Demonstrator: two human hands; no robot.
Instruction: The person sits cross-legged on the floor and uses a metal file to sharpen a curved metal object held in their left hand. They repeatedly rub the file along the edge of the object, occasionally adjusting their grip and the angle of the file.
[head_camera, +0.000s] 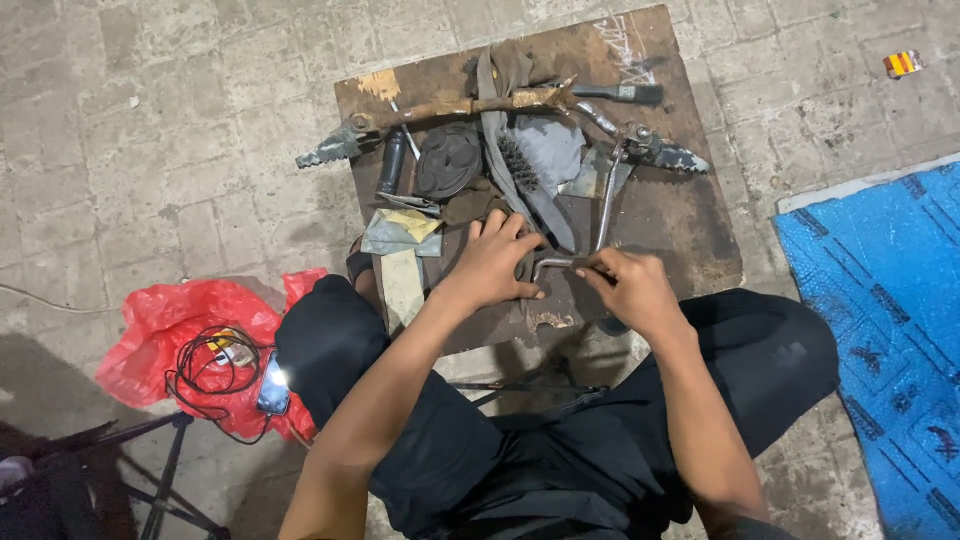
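I sit over a low brown wooden board (690, 215) on the floor, my legs in black trousers around its near edge. My right hand (630, 290) is closed on a bent grey metal rod (555, 264) that lies near the board's front. My left hand (492, 262) rests flat on the board right beside the rod's bent end, fingers spread, touching a dark strap. Just above both hands lie a wire brush (518, 165) and a grey cloth (552, 148).
A long rusty bar with toothed footpegs (440, 110) crosses the back of the board, beside a black round rubber part (449, 160), a black-handled tool (620, 94) and folded sandpaper (400, 235). A red plastic bag (170, 325) with cables and a phone (272, 385) lies left. A blue tarp (885, 290) lies right.
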